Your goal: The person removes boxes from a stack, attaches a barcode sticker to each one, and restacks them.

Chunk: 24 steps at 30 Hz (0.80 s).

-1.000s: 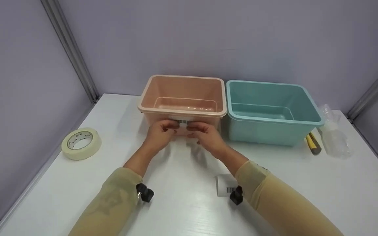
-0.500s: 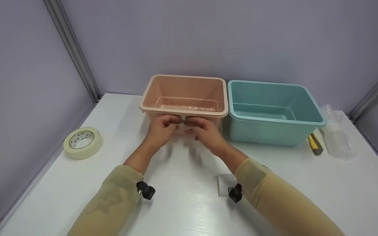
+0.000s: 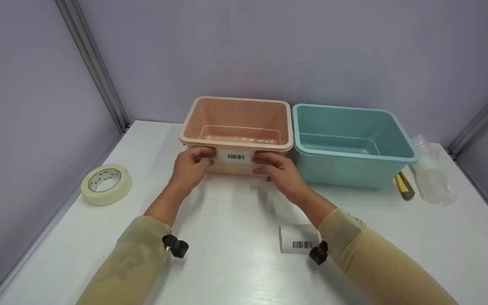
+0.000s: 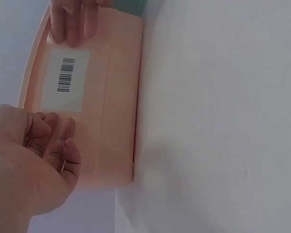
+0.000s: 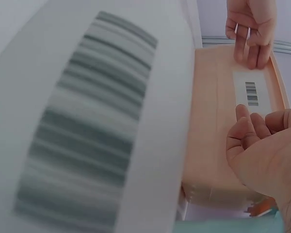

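Observation:
A white barcode label (image 3: pixel 229 161) lies flat on the front wall of the pink bin (image 3: pixel 231 169), just below its rim. My left hand (image 3: pixel 190 168) touches the wall at the label's left end with its fingertips, fingers loosely bent. At the right end, the fingertips of my right hand (image 3: pixel 281 173) rest against the wall. The left wrist view shows the whole label (image 4: pixel 51 92) uncovered between the two hands. In the right wrist view, fingers of my right hand (image 5: pixel 266 155) overlap the label's near edge.
A teal bin (image 3: pixel 333 171) stands right of the pink one. Beyond it lie a yellow-and-black utility knife (image 3: pixel 404 186) and a clear plastic bag (image 3: pixel 434 182). A masking tape roll (image 3: pixel 119 192) lies left. A roll of barcode labels (image 3: pixel 292 233) sits near my right wrist.
My hands have moved apart, the left one leftward and the right one rightward along the bin's front. The label between them, mostly covered half a second ago, now shows fully.

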Tool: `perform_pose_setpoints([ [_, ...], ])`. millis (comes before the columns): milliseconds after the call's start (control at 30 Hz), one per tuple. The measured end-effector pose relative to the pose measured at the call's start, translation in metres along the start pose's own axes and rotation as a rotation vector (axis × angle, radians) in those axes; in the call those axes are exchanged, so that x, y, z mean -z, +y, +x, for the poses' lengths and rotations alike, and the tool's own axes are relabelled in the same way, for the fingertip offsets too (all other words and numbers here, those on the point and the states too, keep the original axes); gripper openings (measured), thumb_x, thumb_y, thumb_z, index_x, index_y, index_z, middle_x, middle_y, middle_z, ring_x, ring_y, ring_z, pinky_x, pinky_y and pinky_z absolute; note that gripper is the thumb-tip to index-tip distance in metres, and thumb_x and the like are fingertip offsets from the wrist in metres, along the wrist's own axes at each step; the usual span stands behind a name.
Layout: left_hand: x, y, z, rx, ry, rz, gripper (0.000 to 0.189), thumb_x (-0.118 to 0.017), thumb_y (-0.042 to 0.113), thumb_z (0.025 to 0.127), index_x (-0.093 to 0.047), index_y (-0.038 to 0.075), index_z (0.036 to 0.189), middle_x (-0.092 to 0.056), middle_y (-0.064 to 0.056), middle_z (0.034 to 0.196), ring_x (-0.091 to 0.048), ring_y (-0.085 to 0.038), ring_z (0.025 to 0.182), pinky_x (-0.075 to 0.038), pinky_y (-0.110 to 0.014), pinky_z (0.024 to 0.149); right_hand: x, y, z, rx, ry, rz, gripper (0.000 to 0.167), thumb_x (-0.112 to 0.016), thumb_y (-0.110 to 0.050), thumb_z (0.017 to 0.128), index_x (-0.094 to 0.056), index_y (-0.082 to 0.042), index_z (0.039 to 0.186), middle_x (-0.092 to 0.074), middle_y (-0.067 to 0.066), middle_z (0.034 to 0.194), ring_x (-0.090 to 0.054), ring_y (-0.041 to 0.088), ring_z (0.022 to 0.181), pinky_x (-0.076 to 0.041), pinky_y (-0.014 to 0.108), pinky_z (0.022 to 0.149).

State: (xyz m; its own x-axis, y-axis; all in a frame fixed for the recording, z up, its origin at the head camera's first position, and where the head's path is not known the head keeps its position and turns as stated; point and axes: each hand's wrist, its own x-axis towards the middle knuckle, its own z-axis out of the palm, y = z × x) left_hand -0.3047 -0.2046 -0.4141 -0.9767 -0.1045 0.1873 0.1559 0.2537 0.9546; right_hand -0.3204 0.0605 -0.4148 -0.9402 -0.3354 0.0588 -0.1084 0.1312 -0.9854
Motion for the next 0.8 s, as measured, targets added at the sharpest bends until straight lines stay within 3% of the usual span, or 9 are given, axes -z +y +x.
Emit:
perform_pose_setpoints([
  [200, 0.004, 0.003, -0.010, 0.024, 0.002, -0.040, 0.029, -0.056, -0.004, 0.101, -0.075, 0.000, 0.122, -0.073, -0.012, 0.121, -0.067, -0.023, 0.115, -0.056, -0.029, 0.097, 0.031, 0.001, -0.019, 0.009, 0.009, -0.027, 0.041, -0.054, -0.003, 0.107, -0.062, -0.004, 0.147, -0.066, 0.017, 0.142, -0.071, 0.025, 0.117, -0.050, 0.036, 0.085],
  [367, -0.008, 0.009, -0.034, 0.061, -0.037, -0.092, 0.027, -0.056, -0.005, 0.102, -0.075, 0.000, 0.121, -0.073, -0.015, 0.118, -0.070, -0.026, 0.110, -0.056, -0.025, 0.088, 0.058, 0.006, -0.050, -0.013, 0.042, -0.065, 0.040, -0.056, -0.005, 0.107, -0.061, -0.003, 0.146, -0.067, 0.019, 0.138, -0.073, 0.021, 0.113, -0.053, 0.038, 0.088],
  [500, -0.025, 0.013, -0.058, 0.091, -0.106, -0.121, 0.023, -0.062, -0.004, 0.101, -0.078, 0.003, 0.117, -0.075, -0.014, 0.111, -0.073, -0.025, 0.101, -0.055, -0.023, 0.077, 0.070, 0.009, -0.076, -0.050, 0.078, -0.097, 0.040, -0.060, -0.009, 0.108, -0.061, -0.004, 0.147, -0.069, 0.017, 0.133, -0.073, 0.020, 0.112, -0.053, 0.037, 0.089],
  [667, -0.045, 0.014, -0.085, 0.103, -0.229, -0.141, 0.021, -0.069, -0.002, 0.098, -0.078, 0.000, 0.117, -0.075, -0.015, 0.111, -0.072, -0.023, 0.099, -0.059, -0.033, 0.085, 0.071, 0.011, -0.105, -0.081, 0.100, -0.148, 0.040, -0.063, -0.013, 0.107, -0.062, -0.005, 0.146, -0.070, 0.020, 0.133, -0.073, 0.022, 0.112, -0.053, 0.038, 0.088],
  [800, -0.057, 0.013, -0.101, 0.123, -0.317, -0.065, 0.024, -0.073, 0.003, 0.096, -0.077, 0.000, 0.119, -0.076, -0.012, 0.110, -0.068, -0.019, 0.097, -0.058, -0.033, 0.084, 0.067, 0.012, -0.121, -0.133, 0.089, -0.168, 0.040, -0.066, -0.013, 0.105, -0.063, -0.004, 0.145, -0.071, 0.018, 0.131, -0.073, 0.023, 0.111, -0.053, 0.041, 0.090],
])
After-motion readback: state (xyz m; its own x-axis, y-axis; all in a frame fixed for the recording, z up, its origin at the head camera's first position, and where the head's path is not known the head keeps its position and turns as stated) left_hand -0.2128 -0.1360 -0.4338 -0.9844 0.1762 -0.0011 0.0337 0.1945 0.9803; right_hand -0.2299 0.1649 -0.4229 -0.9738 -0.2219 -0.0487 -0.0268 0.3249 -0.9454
